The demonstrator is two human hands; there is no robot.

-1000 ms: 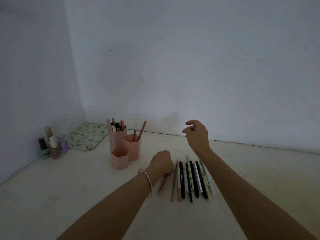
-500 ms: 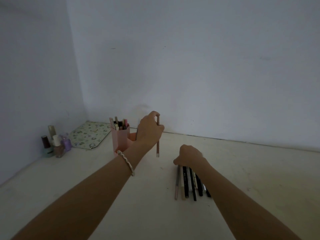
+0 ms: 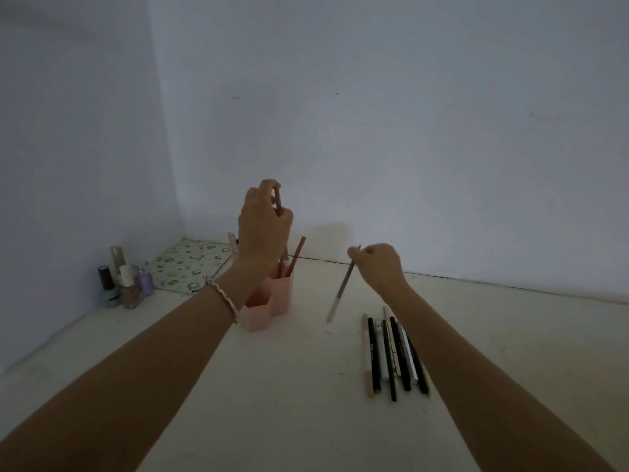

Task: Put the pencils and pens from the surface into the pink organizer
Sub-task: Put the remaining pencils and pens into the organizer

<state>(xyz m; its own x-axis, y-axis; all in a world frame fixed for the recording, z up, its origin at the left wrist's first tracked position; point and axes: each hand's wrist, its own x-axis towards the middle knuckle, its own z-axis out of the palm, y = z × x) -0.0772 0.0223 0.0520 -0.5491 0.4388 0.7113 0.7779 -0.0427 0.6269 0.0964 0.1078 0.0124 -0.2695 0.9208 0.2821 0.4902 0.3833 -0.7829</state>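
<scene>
Lowering one pencil into the pink organizer (image 3: 269, 303) while lifting the next.

I am pinching a pinkish pencil (image 3: 279, 199) upright in my left hand (image 3: 263, 226), directly over the organizer's compartments, which are already holding several pens and pencils. My right hand (image 3: 377, 265) is pinching a grey pencil (image 3: 342, 287) by its upper end, its tip hanging clear of the surface (image 3: 289, 386). Roughly seven or eight pens (image 3: 391, 356) are lying in a row beside my right forearm, so I judge the task about half done.
</scene>
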